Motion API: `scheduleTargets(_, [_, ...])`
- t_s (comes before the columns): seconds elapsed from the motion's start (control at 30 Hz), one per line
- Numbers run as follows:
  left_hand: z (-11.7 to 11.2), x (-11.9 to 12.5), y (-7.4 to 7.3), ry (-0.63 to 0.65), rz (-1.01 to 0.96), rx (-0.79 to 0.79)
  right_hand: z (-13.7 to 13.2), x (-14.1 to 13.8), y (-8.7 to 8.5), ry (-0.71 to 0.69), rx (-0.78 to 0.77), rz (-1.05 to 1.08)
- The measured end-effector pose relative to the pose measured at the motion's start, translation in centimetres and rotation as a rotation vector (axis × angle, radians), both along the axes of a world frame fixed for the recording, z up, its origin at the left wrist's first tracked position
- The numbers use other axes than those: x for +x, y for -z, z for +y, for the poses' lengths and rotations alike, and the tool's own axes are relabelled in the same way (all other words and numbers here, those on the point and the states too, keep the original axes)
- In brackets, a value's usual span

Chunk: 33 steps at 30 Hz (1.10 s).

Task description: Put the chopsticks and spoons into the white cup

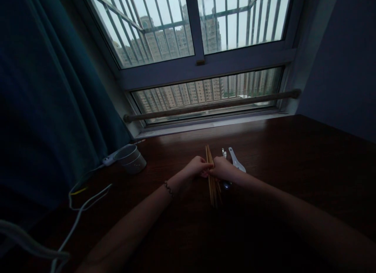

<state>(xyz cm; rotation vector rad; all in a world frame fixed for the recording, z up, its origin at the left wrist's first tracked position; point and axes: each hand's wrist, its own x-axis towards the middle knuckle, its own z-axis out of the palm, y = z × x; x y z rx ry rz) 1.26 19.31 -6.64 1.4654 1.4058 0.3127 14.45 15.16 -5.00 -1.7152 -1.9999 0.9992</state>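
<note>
A bundle of wooden chopsticks (212, 187) lies on the dark wooden table (293, 167), pointing away from me. My left hand (197, 166) and my right hand (223, 169) meet over the middle of the bundle, both with fingers curled and pinched on the sticks. A beaded bracelet sits on my left wrist. Just right of the chopsticks lie a white ceramic spoon (236, 159) and metal cutlery (225, 153), partly hidden under my right hand.
A white cylindrical holder (131, 158) lies on its side at the table's left. White cables (85, 194) trail from a plug near it toward the front left. A dark curtain (44, 108) hangs on the left. A barred window (199, 49) stands behind the table.
</note>
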Motion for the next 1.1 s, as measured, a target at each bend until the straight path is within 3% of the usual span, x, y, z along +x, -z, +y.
scheduleTargets(0.17, [-0.1, 0.1, 0.1, 0.039, 0.070, 0.060, -0.4, -0.1, -0.3, -0.079, 0.206, -0.211])
scheduleTargets(0.43, [-0.1, -0.9, 0.6, 0.019, 0.107, 0.147, -1.2, -0.8, -0.7, -0.119, 0.199, -0.307])
scheduleTargets(0.73, [-0.6, -1.4, 0.3, 0.044, 0.157, 0.202, -2.9, -1.1, -2.4, -0.134, 0.198, -0.418])
scheduleTargets(0.9, [-0.8, -1.4, 0.3, 0.070, 0.232, 0.328, -4.3, -1.6, -3.3, -0.207, 0.247, -0.487])
scheduleTargets(1.1, [-1.3, -1.3, 0.0, 0.138, 0.347, 0.496, -6.9, -2.9, -3.5, -0.308, 0.166, -0.568])
